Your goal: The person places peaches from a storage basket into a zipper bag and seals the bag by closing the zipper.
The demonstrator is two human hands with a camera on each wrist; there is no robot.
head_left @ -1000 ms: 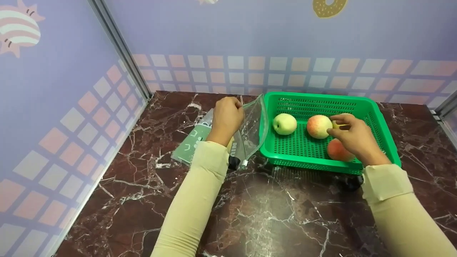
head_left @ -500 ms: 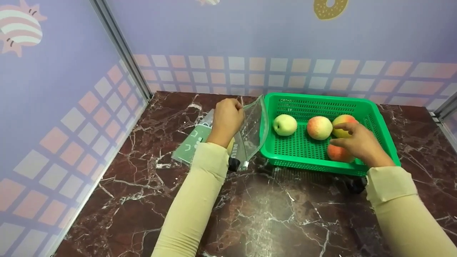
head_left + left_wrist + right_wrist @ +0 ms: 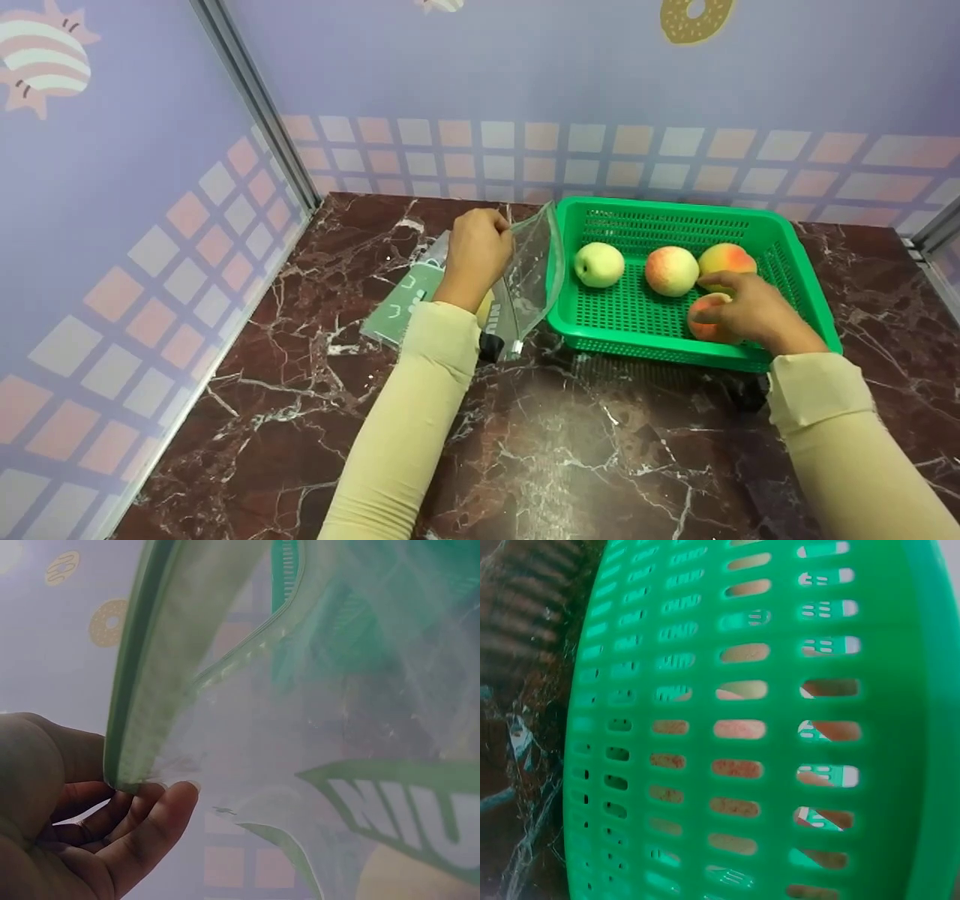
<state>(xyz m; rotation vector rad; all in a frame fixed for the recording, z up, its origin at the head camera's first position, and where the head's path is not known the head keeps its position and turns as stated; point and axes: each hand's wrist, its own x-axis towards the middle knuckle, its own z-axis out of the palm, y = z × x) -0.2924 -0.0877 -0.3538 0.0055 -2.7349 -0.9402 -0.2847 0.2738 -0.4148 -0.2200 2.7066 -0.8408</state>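
Observation:
My left hand [image 3: 478, 255] pinches the rim of a clear zip bag [image 3: 531, 274] with green print. The left wrist view shows the bag's green-edged mouth [image 3: 139, 667] held between thumb and fingers, gaping. Something pale yellow [image 3: 401, 877] shows through its wall. Over the right part of a green plastic basket [image 3: 637, 339], my right hand [image 3: 757, 311] is lowered around a reddish peach [image 3: 705, 328], fingers spread. Whether they grip it is unclear. In the right wrist view the basket wall hides most of the hand; the peach [image 3: 737, 767] shows through slots.
The basket also holds a pale green fruit [image 3: 600, 265], a red-and-cream peach [image 3: 671, 271] and a yellow-red peach [image 3: 726, 261]. The basket stands on a dark marbled table [image 3: 570, 450], near the back wall panel [image 3: 495, 67]. A side panel [image 3: 135, 195] bounds the left.
My right hand has drawn back from beside the yellow-red peach and come down over the reddish peach nearer the front. My left hand and the bag have stayed put.

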